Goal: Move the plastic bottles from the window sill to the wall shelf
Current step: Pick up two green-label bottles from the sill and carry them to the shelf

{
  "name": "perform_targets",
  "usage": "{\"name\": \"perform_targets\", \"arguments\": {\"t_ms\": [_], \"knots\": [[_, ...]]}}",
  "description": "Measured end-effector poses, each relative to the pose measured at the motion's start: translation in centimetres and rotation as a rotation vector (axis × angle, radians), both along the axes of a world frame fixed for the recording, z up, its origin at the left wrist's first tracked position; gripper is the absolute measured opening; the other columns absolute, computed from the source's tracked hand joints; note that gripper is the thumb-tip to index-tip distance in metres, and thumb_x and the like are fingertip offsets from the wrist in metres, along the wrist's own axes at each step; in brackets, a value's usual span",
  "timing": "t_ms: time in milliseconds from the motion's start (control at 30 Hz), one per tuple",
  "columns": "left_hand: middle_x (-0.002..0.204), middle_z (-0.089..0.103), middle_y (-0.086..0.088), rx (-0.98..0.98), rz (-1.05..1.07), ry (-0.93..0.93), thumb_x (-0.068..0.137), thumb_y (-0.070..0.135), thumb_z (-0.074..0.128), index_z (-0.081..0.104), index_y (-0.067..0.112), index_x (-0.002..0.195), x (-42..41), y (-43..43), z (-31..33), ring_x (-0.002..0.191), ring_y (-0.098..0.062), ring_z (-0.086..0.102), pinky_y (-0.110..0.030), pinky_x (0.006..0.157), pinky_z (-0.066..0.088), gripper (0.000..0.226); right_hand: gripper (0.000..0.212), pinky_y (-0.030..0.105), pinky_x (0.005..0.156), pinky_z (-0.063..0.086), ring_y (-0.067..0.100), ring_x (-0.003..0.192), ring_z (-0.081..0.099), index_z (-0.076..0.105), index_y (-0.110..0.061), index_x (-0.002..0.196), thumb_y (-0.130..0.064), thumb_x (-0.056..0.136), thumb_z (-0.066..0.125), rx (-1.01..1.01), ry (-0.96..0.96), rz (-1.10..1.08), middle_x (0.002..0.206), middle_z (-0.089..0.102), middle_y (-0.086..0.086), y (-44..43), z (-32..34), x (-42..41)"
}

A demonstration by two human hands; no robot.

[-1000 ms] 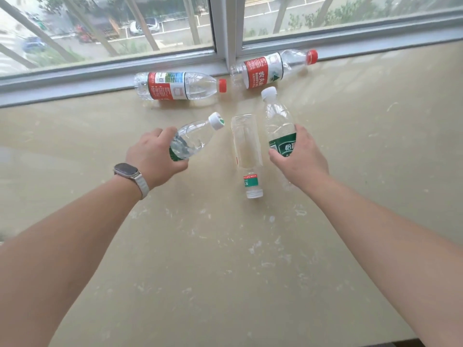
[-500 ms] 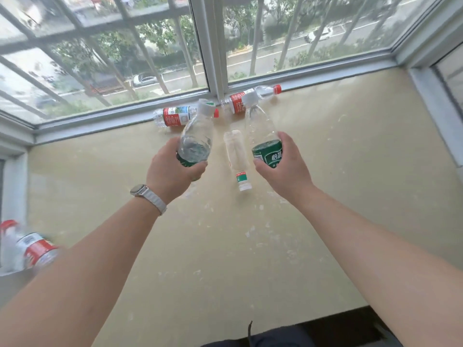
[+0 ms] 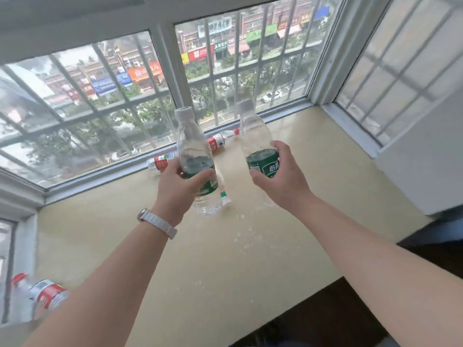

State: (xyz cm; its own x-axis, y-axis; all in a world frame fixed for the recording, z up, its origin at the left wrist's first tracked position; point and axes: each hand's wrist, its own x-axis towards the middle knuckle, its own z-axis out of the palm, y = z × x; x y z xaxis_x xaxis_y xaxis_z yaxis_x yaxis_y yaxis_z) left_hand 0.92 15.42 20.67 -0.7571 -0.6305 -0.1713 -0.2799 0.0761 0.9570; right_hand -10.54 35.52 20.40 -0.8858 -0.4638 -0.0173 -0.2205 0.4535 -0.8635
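Now both hands are raised above the window sill [image 3: 175, 246], each with an upright bottle in it. The left hand [image 3: 179, 186] has its grip wrapped around the lower part of the left bottle [image 3: 193, 156], fingers over the green label, white cap at the top. A white watch [image 3: 156, 222] sits on that wrist. The right hand [image 3: 281, 181] has its grip closed on the green label of the right bottle [image 3: 256, 144], thumb in front, fingers behind; this one is also clear with a white cap. The two held bottles stand side by side, apart from each other, clear of the sill.

Below them a clear bottle [image 3: 224, 196] lies on the sill, mostly hidden behind the left bottle, with only its white-capped end and a small green-and-red label showing. Further back, along the window frame [image 3: 100, 177], two red-label bottles lie on their sides: one [image 3: 161, 162] just behind the left hand, another [image 3: 220, 141] between the two held bottles, its red cap pointing right. At the far left edge a blurred red-label bottle [image 3: 42, 294] with a red cap stands partly behind the left forearm.
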Motion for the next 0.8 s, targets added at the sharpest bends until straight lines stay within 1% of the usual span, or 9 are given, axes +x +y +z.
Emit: {"name": "perform_targets", "arguments": {"t_ms": [67, 133, 200, 300, 433, 600, 700, 733, 800], "knots": [[0.103, 0.075, -0.001, 0.026, -0.070, 0.029, 0.069, 0.024, 0.086, 0.069, 0.024, 0.105, 0.5, 0.7, 1.2, 0.095, -0.019, 0.072, -0.033, 0.079, 0.058, 0.039, 0.061, 0.024, 0.076, 0.046, 0.004, 0.091, 0.058, 0.035, -0.033, 0.128, -0.035, 0.079, 0.071, -0.026, 0.025, -0.058, 0.108, 0.056, -0.010, 1.3, 1.3, 1.8], [0.102, 0.076, -0.002, 0.043, -0.139, 0.053, 0.063, 0.030, 0.085, 0.070, 0.018, 0.110, 1.2, 1.4, 2.1, 0.095, -0.020, 0.073, -0.039, 0.085, 0.059, 0.051, 0.055, 0.019, 0.072, 0.043, -0.002, 0.090, 0.056, 0.034, -0.040, 0.120, -0.034, 0.080, 0.071, -0.029, 0.047, -0.120, 0.105, 0.055, -0.016, 2.6, 2.2, 3.9], [0.103, 0.076, -0.001, 0.058, -0.202, 0.075, 0.062, 0.030, 0.084, 0.068, 0.018, 0.113, 2.1, 2.3, 3.0, 0.093, -0.018, 0.074, -0.038, 0.083, 0.059, 0.054, 0.055, 0.015, 0.068, 0.039, -0.006, 0.090, 0.054, 0.034, -0.039, 0.120, -0.035, 0.080, 0.071, -0.020, 0.066, -0.181, 0.105, 0.054, -0.017, 4.0, 2.9, 6.0], [0.104, 0.076, 0.000, 0.089, -0.279, 0.114, 0.063, 0.028, 0.084, 0.067, 0.019, 0.114, 3.5, 3.5, 4.0, 0.094, -0.016, 0.074, -0.034, 0.081, 0.059, 0.055, 0.064, 0.012, 0.069, 0.037, -0.008, 0.092, 0.052, 0.035, -0.030, 0.133, -0.038, 0.081, 0.071, 0.000, 0.100, -0.251, 0.111, 0.053, -0.012, 5.9, 3.7, 8.8], [0.103, 0.076, 0.001, 0.090, -0.359, 0.127, 0.061, 0.033, 0.084, 0.067, 0.020, 0.114, 5.4, 5.5, 4.4, 0.094, -0.015, 0.073, -0.032, 0.080, 0.059, 0.057, 0.067, 0.019, 0.074, 0.041, -0.002, 0.093, 0.055, 0.036, -0.026, 0.136, -0.036, 0.081, 0.072, -0.012, 0.130, -0.361, 0.115, 0.055, -0.007, 8.3, 4.9, 12.1], [0.097, 0.075, 0.003, 0.097, -0.461, 0.150, 0.073, 0.018, 0.086, 0.065, 0.028, 0.101, 6.6, 8.9, 5.1, 0.086, -0.012, 0.074, -0.026, 0.071, 0.057, 0.036, 0.063, 0.008, 0.070, 0.040, -0.010, 0.090, 0.055, 0.037, -0.026, 0.133, -0.034, 0.081, 0.072, -0.045, 0.143, -0.486, 0.110, 0.056, -0.013, 11.0, 5.6, 16.2], [0.098, 0.074, 0.001, 0.096, -0.512, 0.162, 0.075, 0.017, 0.085, 0.064, 0.029, 0.100, 6.8, 10.7, 5.7, 0.089, -0.015, 0.073, -0.030, 0.076, 0.059, 0.035, 0.064, 0.019, 0.077, 0.046, -0.004, 0.089, 0.059, 0.038, -0.025, 0.134, -0.034, 0.080, 0.072, -0.064, 0.129, -0.546, 0.111, 0.058, -0.011, 13.0, 6.0, 18.1], [0.099, 0.075, 0.001, 0.100, -0.534, 0.166, 0.074, 0.018, 0.085, 0.065, 0.028, 0.101, 6.8, 11.3, 5.9, 0.090, -0.016, 0.073, -0.033, 0.079, 0.060, 0.035, 0.063, 0.018, 0.076, 0.046, -0.005, 0.088, 0.059, 0.039, -0.024, 0.132, -0.032, 0.080, 0.073, -0.074, 0.129, -0.574, 0.109, 0.059, -0.011, 13.8, 6.2, 18.6], [0.100, 0.075, 0.000, 0.104, -0.572, 0.170, 0.072, 0.021, 0.086, 0.067, 0.028, 0.104, 6.7, 12.5, 6.2, 0.091, -0.017, 0.073, -0.038, 0.081, 0.060, 0.038, 0.056, 0.007, 0.070, 0.041, -0.012, 0.083, 0.057, 0.043, -0.022, 0.128, -0.025, 0.080, 0.074, -0.090, 0.144, -0.633, 0.103, 0.059, -0.016, 15.3, 6.7, 19.2]]}}
